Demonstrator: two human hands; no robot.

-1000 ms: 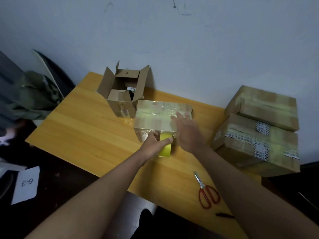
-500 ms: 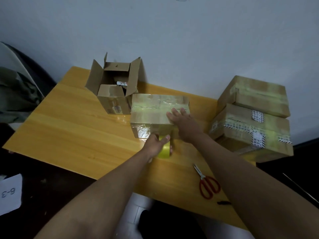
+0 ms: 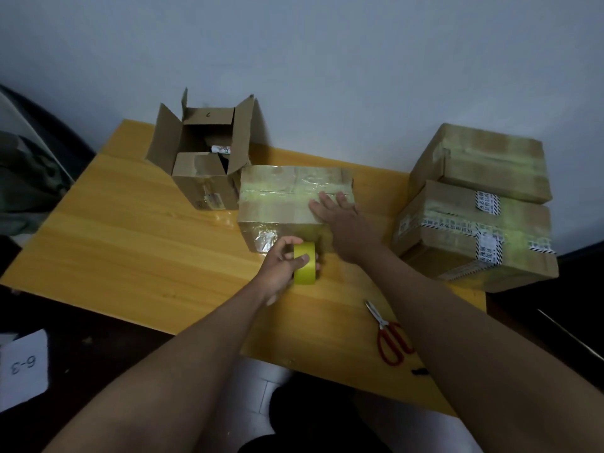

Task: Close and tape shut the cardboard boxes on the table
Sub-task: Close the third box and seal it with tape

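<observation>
Head view, left hand gripping tape roll at closed box front edge

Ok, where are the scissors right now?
In the head view, the red-handled scissors lie on the table near its front right edge, beside the right forearm.

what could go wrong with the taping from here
1. The left hand holds the tape roll low against the box; pulling may slide it unless the right hand presses firmly.
2. The open box touches it and could get nudged.
3. The scissors lie near the right forearm, easy to knock off.
</observation>
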